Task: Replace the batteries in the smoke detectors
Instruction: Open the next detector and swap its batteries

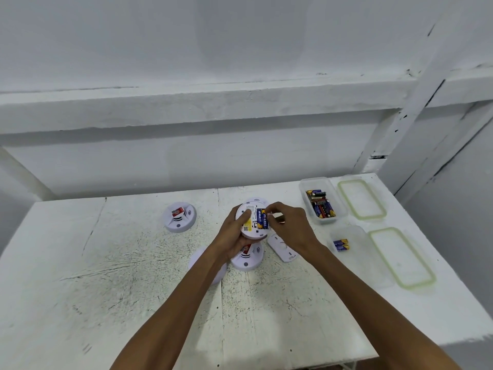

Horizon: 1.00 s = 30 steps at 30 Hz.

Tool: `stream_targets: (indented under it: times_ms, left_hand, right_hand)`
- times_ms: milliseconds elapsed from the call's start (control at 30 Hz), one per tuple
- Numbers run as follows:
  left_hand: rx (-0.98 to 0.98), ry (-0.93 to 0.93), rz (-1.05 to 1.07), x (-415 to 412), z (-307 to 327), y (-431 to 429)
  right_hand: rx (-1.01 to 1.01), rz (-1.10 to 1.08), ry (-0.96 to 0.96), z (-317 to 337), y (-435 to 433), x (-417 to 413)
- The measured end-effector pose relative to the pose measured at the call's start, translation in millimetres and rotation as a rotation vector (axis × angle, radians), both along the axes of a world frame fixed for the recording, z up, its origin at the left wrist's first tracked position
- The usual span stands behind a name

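Note:
My left hand [234, 233] grips a round white smoke detector [252, 225] from the left, its back side up, above the middle of the white table [106, 276]. A blue and yellow battery [262, 218] lies in its open compartment. My right hand [288, 225] pinches the top end of that battery with its fingertips. The detector's white battery cover [282, 248] lies on the table under my right hand. Another detector [248, 259] sits just below the held one, and a third detector [180, 216] stands to the left.
A clear box with several batteries [321, 202] stands at the back right, its lid [361, 198] beside it. A second clear box [346, 241] holds two batteries [341, 244], with its lid [401, 256] to its right. A white disc [198, 263] lies under my left forearm.

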<state>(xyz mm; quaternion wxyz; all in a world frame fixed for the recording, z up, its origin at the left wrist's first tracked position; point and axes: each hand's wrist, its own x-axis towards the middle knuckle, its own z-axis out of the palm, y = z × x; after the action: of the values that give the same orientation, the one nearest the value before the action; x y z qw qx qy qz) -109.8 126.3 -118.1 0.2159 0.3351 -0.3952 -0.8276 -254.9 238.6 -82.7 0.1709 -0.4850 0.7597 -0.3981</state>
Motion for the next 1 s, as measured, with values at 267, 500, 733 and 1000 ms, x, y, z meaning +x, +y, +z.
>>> stream_targets:
  times_ms: [267,500,733,1000]
  left_hand:
    - [-0.050,0.012,0.034,-3,4,3]
    - [-0.084,-0.019,0.054,-5,1,8]
    - [-0.060,-0.024,0.064,-5,-3,14]
    - [-0.002,0.003,0.066,-10,1,14]
  right_hand:
    - [0.053,0.012,0.216,-3,-9,8]
    - [0.192,0.045,0.340,11,-17,1]
    - [0.201,0.035,0.253,12,-18,-6]
    - [-0.004,-0.040,0.110,1,-17,-7]
